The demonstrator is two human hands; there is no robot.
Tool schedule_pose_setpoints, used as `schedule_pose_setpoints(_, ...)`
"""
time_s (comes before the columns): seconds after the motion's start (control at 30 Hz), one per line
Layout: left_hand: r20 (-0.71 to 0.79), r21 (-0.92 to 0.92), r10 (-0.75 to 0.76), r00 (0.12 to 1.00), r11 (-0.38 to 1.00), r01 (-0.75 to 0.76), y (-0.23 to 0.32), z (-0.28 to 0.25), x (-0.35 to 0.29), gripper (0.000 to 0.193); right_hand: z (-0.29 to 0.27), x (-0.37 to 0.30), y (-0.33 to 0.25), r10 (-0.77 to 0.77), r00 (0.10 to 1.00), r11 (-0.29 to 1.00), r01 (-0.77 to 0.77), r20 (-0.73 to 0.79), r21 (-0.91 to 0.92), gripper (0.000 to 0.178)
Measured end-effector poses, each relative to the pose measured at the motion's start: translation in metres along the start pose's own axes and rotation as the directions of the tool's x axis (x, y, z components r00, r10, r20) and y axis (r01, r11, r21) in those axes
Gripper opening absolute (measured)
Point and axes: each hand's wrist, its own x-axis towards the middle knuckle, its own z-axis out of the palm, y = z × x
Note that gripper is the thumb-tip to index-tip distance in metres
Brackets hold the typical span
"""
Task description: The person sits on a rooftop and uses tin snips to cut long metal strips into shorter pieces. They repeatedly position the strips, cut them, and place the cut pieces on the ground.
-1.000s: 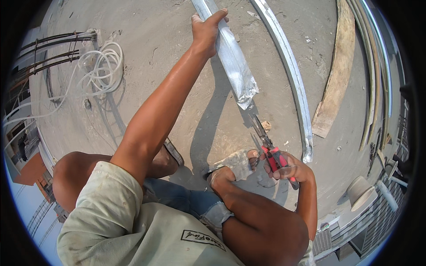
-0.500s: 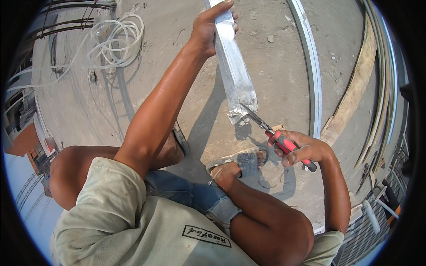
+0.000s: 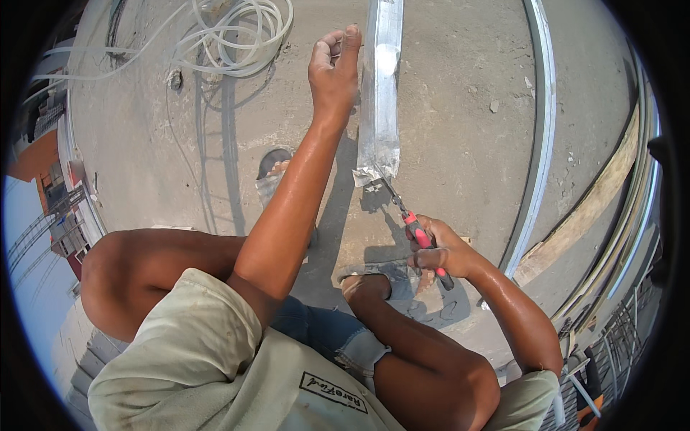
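Observation:
A silvery metal channel [image 3: 381, 93] runs from the top of the view toward me, its near end crumpled and torn. My right hand [image 3: 438, 251] is wrapped around the red-and-black handles of a pair of tin snips [image 3: 410, 217]. Their narrow blades reach the torn end of the channel; whether they grip the metal is too small to tell. Just left of the channel, my left hand [image 3: 336, 72] is raised with its thumb up and fingers loosely bent, holding nothing. A small gap separates it from the metal.
A coil of clear hose [image 3: 244, 36] lies at the far left. To the right, another metal channel [image 3: 540, 144], a wooden plank [image 3: 589, 205] and several long thin strips lie on the concrete floor [image 3: 460, 151]. My sandalled feet are close to the torn end.
My left hand has let go of the channel and moved down beside it. The view has shifted, and the right hand stays on the snips with the blades still at the torn end.

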Motion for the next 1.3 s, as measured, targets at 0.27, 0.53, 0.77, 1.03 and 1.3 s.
schedule_pose_setpoints(0.27,0.244,-0.380,-0.615,0.750,0.651,0.657,-0.020,-0.019,-0.149,0.056,-0.028,0.095,-0.078,0.007,0.998,0.986,0.003,0.059,-0.166,0.051)
schedule_pose_setpoints(0.53,0.453,-0.442,-0.669,0.589,0.405,0.800,-0.039,-0.020,-0.132,0.049,-0.004,0.111,-0.082,0.087,0.995,0.940,-0.063,0.057,-0.336,0.080)
schedule_pose_setpoints(0.77,0.333,-0.579,-0.696,0.636,0.382,0.721,-0.041,-0.006,-0.134,0.044,-0.001,0.111,-0.055,0.188,0.982,0.957,-0.190,-0.027,-0.221,0.075)
schedule_pose_setpoints(1.03,0.324,-0.632,-0.711,0.625,0.329,0.702,-0.037,-0.002,-0.136,0.030,-0.003,0.117,-0.053,0.153,0.985,0.917,-0.169,-0.074,-0.360,0.049)
schedule_pose_setpoints(1.3,0.171,-0.698,-0.691,0.702,0.418,0.582,-0.042,0.024,-0.147,0.018,-0.008,0.110,-0.038,0.051,0.994,0.935,-0.081,-0.097,-0.344,0.060)
